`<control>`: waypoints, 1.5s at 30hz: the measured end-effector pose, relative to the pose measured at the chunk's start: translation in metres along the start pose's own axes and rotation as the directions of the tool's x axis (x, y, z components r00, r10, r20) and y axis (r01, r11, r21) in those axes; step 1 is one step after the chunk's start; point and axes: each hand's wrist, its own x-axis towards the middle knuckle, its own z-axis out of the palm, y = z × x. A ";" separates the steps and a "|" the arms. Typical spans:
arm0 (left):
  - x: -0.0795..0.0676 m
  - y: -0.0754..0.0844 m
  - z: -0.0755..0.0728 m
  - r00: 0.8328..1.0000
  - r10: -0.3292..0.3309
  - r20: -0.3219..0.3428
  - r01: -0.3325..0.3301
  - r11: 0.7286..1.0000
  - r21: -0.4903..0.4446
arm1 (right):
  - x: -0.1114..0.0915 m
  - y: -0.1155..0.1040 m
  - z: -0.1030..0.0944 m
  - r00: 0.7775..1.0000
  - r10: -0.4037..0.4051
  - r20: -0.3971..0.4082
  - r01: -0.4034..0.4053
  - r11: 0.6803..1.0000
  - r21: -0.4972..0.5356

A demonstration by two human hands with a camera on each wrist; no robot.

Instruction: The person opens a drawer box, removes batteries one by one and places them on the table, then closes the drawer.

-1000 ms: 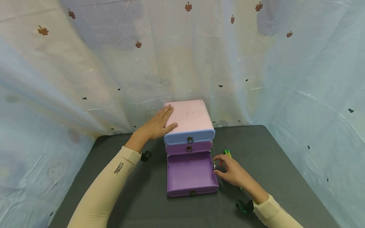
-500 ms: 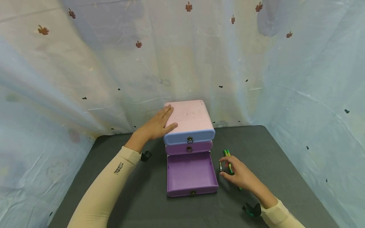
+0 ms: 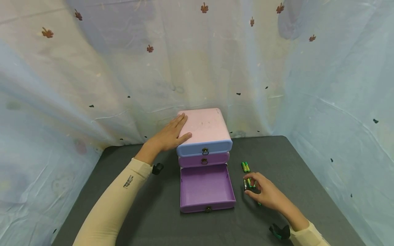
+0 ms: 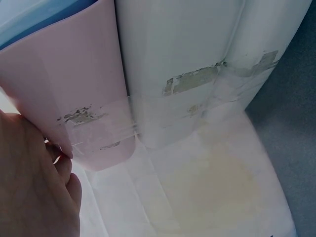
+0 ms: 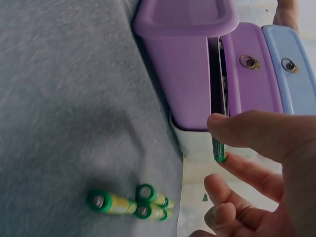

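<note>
My left hand [image 3: 167, 135] rests with straight fingers on the pink top of a small drawer cabinet [image 3: 204, 124], at its left edge. In the left wrist view its fingers lie along the cabinet's pink side [image 4: 89, 89]. My right hand [image 3: 267, 192] pinches a battery [image 5: 219, 150] between thumb and index finger, over the table right of the cabinet. The purple bottom drawer [image 3: 207, 188] is pulled out, its floor bare. Above it, the second purple drawer [image 3: 215, 158] and the blue top drawer [image 3: 191, 149] are pushed in.
Several green-and-yellow batteries [image 3: 245, 167] lie on the dark table [image 3: 172, 225], partly hidden by my right hand. One battery [image 5: 116, 203] lies nearest in the right wrist view. A pale patterned curtain [image 3: 197, 68] hangs behind and beside the table.
My right hand has moved right, away from the open drawer's side, with the battery between its fingertips. My left hand and the cabinet have stayed in place.
</note>
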 end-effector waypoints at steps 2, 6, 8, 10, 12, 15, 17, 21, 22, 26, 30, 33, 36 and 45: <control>0.000 0.000 0.000 1.000 0.001 0.001 -0.001 1.000 0.000 | -0.003 0.002 -0.001 1.000 -0.024 -0.004 0.024 1.000 0.000; 0.000 0.002 0.000 1.000 -0.003 0.003 0.003 1.000 -0.003 | -0.009 0.006 -0.004 0.997 -0.076 -0.010 0.076 0.997 -0.003; -0.001 0.002 -0.001 1.000 -0.004 0.004 0.004 1.000 -0.002 | -0.012 0.009 -0.005 0.996 -0.084 0.003 0.084 0.996 -0.005; 0.000 0.002 -0.001 1.000 -0.005 0.004 0.005 1.000 -0.002 | -0.014 0.012 -0.005 0.997 -0.078 0.024 0.078 0.997 -0.003; 0.000 0.002 -0.001 1.000 -0.005 0.005 0.005 1.000 -0.001 | -0.016 0.015 -0.005 0.997 -0.069 0.043 0.069 0.998 -0.003; 0.000 0.002 -0.001 1.000 -0.006 0.007 0.006 1.000 0.001 | -0.019 0.019 -0.005 0.996 -0.068 0.056 0.068 0.998 0.002; 0.000 0.002 -0.001 1.000 -0.008 0.009 0.008 1.000 0.002 | -0.020 0.020 -0.005 0.995 -0.081 0.056 0.081 0.997 0.005; 0.000 0.002 -0.001 1.000 -0.009 0.007 0.008 1.000 0.001 | -0.022 0.022 -0.005 0.994 -0.097 0.057 0.096 0.995 0.010; 0.000 0.002 -0.001 1.000 -0.009 0.007 0.009 1.000 0.004 | -0.023 0.022 -0.005 0.994 -0.092 0.064 0.092 0.996 0.013; 0.000 0.001 0.000 1.000 -0.009 0.009 0.009 1.000 0.010 | -0.026 0.024 -0.005 0.994 -0.048 0.099 0.046 0.999 0.016; 0.000 0.000 0.000 1.000 -0.010 0.012 0.010 1.000 0.010 | -0.029 0.029 -0.003 0.991 -0.015 0.133 0.012 1.000 0.022; 0.000 0.000 0.000 1.000 -0.007 0.011 0.007 1.000 0.007 | -0.031 0.031 -0.001 0.991 -0.019 0.136 0.016 1.000 0.024; 0.000 0.001 -0.001 1.000 0.000 0.004 0.000 1.000 0.001 | -0.032 0.033 0.000 0.991 -0.035 0.127 0.032 0.999 0.026; -0.001 0.003 -0.002 1.000 0.006 -0.010 -0.006 1.000 -0.002 | -0.033 0.034 0.001 0.988 -0.009 0.157 0.001 0.999 0.046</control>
